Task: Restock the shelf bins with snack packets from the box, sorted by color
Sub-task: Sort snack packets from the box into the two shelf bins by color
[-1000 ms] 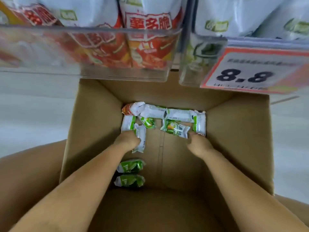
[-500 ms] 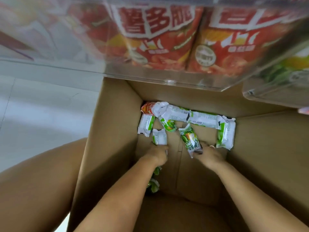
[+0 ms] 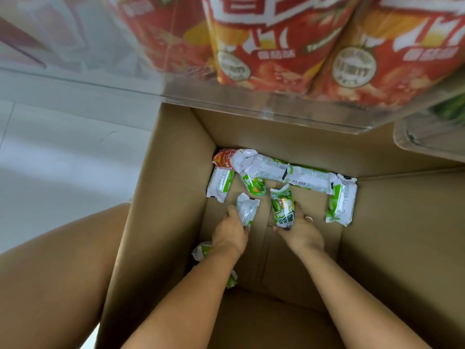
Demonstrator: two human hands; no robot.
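Both my arms reach down into a deep cardboard box (image 3: 163, 197). My left hand (image 3: 230, 235) grips a crumpled white and green snack packet (image 3: 247, 210). A second green packet (image 3: 283, 209) stands on end in the grip of my right hand (image 3: 300, 231). Several more green and white packets (image 3: 308, 177) lie along the box's far wall, with one red packet (image 3: 224, 157) in the far left corner. Two green packets (image 3: 203, 250) are partly hidden under my left forearm.
A clear shelf bin (image 3: 251, 102) full of red snack bags (image 3: 264, 46) hangs just above the box's far edge. Part of a second clear bin (image 3: 427, 137) with green bags shows at the right. Pale floor (image 3: 63, 159) lies to the left, and my left knee (image 3: 50, 273) is beside the box.
Both hands closed on packets and drew them back and up from the pile. The right-hand packet turned on end. The view moved closer under the red bin.
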